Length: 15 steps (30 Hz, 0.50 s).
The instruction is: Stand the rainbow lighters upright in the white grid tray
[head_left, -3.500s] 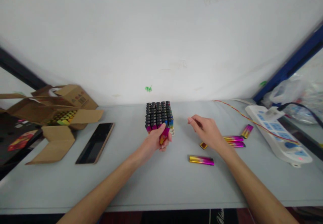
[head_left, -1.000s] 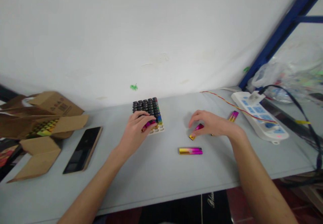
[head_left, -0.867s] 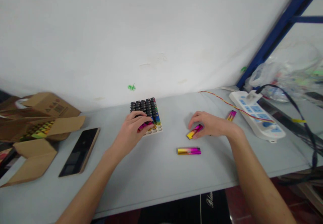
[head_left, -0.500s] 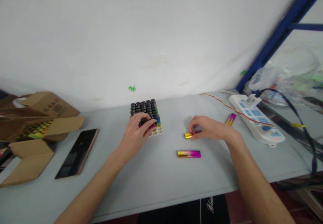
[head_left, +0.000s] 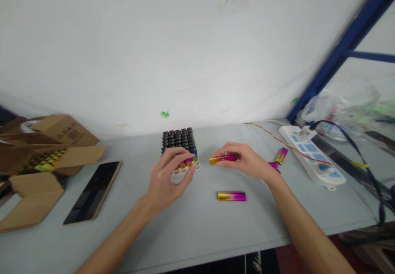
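A white tray (head_left: 198, 167) with several rows of upright, black-topped lighters (head_left: 176, 139) stands near the wall. In its front row the lighters are yellow and magenta. Over the front of this tray hovers my left hand (head_left: 166, 174), its thumb and fingers apart and nothing visible between them. To the right, my right hand (head_left: 243, 161) pinches a yellow-and-magenta lighter (head_left: 214, 161), held level with its yellow end toward the tray. A loose lighter (head_left: 231, 196) lies flat nearer the front edge. Beyond my right wrist lie another lighter (head_left: 281, 156) and a partly hidden magenta one (head_left: 274, 166).
A black-screened phone (head_left: 92, 191) lies on the grey table (head_left: 185, 233) at left, beside an open cardboard box (head_left: 80, 156) holding several yellow items. On the right are a white power strip (head_left: 314, 159), a red-yellow wire (head_left: 271, 134) and clear plastic bags (head_left: 336, 105).
My left hand has opened and drawn back slightly from the tray's front row, where magenta lighters now show. My right hand has moved left, bringing a lighter closer to the tray.
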Each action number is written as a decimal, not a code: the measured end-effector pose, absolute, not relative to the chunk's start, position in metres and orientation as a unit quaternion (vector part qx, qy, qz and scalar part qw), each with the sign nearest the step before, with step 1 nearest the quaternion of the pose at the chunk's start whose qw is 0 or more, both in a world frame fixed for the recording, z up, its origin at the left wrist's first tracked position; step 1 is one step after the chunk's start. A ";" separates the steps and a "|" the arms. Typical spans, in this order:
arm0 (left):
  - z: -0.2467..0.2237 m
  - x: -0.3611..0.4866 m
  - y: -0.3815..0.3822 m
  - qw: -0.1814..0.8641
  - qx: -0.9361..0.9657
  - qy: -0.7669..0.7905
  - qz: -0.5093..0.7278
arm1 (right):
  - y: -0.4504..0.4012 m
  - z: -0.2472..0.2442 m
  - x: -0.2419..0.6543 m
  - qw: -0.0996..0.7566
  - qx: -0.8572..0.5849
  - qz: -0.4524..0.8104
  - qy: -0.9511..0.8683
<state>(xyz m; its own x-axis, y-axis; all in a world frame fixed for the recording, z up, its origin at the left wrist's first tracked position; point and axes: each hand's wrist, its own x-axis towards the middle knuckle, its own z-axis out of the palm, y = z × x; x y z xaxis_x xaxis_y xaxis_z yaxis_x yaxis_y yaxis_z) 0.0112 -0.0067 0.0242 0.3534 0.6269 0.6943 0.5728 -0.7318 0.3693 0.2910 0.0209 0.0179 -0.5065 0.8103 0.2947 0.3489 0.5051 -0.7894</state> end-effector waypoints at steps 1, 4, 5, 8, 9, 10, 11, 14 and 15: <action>0.022 0.015 -0.011 0.084 0.815 0.372 0.437 | 0.020 0.017 0.287 0.351 -0.351 0.365 -0.787; 0.010 0.028 -0.020 0.296 0.768 0.386 0.417 | 0.015 0.015 0.276 0.376 -0.335 0.458 -0.733; 0.005 0.032 -0.021 0.373 0.733 0.389 0.416 | 0.013 0.014 0.273 0.379 -0.333 0.484 -0.715; -0.007 0.043 -0.021 0.512 0.643 0.380 0.424 | 0.009 0.013 0.270 0.378 -0.325 0.537 -0.681; -0.009 0.045 -0.021 0.530 0.625 0.380 0.429 | 0.009 0.013 0.270 0.379 -0.322 0.551 -0.670; -0.010 0.046 -0.020 0.541 0.612 0.383 0.432 | 0.010 0.014 0.271 0.384 -0.321 0.561 -0.659; -0.011 0.047 -0.020 0.548 0.601 0.387 0.434 | 0.011 0.015 0.272 0.395 -0.324 0.565 -0.648; -0.010 0.043 -0.018 0.577 0.583 0.392 0.417 | 0.014 0.015 0.273 0.432 -0.343 0.545 -0.631; -0.009 0.041 -0.018 0.593 0.581 0.386 0.402 | 0.015 0.015 0.272 0.436 -0.348 0.541 -0.630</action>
<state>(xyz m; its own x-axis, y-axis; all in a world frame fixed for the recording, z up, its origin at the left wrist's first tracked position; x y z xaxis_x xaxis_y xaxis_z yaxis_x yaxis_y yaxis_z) 0.0415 -0.0181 -0.0087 0.3796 0.9251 0.0095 -0.0279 0.0012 0.9996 0.2716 0.0150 0.0146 -0.3776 0.9098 0.1724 -0.0334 0.1727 -0.9844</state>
